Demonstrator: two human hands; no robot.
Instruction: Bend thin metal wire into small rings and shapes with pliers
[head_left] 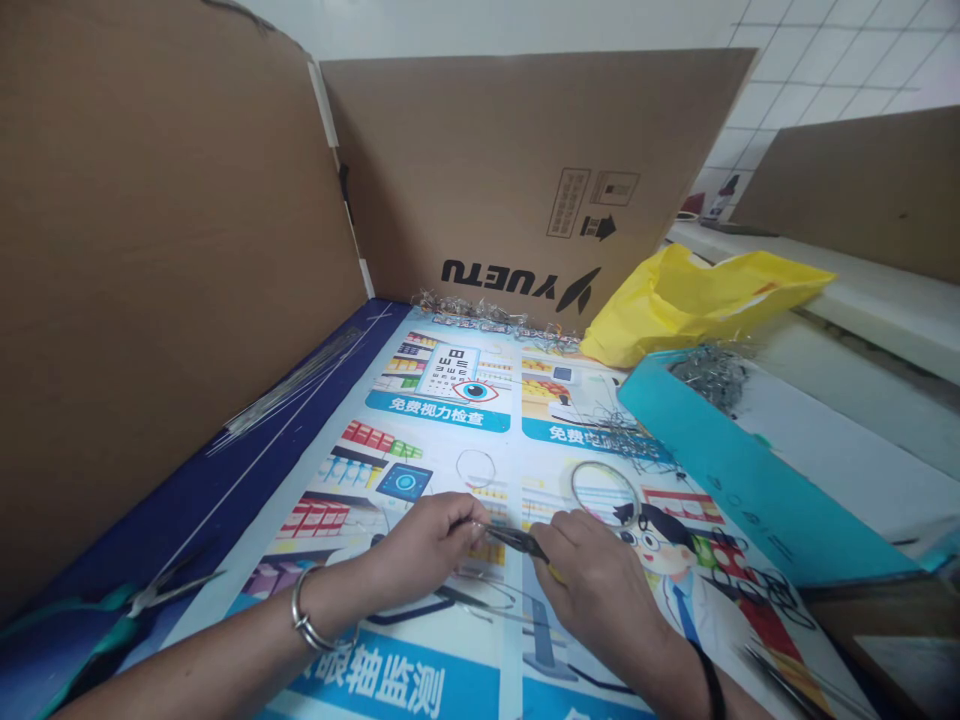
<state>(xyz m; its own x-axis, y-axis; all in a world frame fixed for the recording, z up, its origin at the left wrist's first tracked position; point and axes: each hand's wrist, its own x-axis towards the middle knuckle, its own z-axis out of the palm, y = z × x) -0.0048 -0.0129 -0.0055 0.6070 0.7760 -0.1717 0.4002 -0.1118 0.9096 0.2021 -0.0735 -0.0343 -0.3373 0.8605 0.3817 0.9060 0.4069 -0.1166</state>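
My left hand (420, 545) rests on the printed poster mat (450, 400), its fingers pinched on a thin wire piece (480, 525). My right hand (600, 580) is closed around small pliers (521, 540), whose dark tip meets the wire between both hands. A silver bangle (307, 615) circles my left wrist, and a dark band (712, 680) my right. Two wire rings lie on the mat just beyond: a small one (476, 468) and a larger one (604, 492).
Cardboard walls (150, 250) enclose the left and back. A row of finished wire pieces (487, 315) lines the back edge. A yellow plastic bag (697, 300) and a teal tray (720, 460) with tangled wire (712, 370) sit right. Long wires (292, 385) lie left, teal-handled pliers (142, 600) near left.
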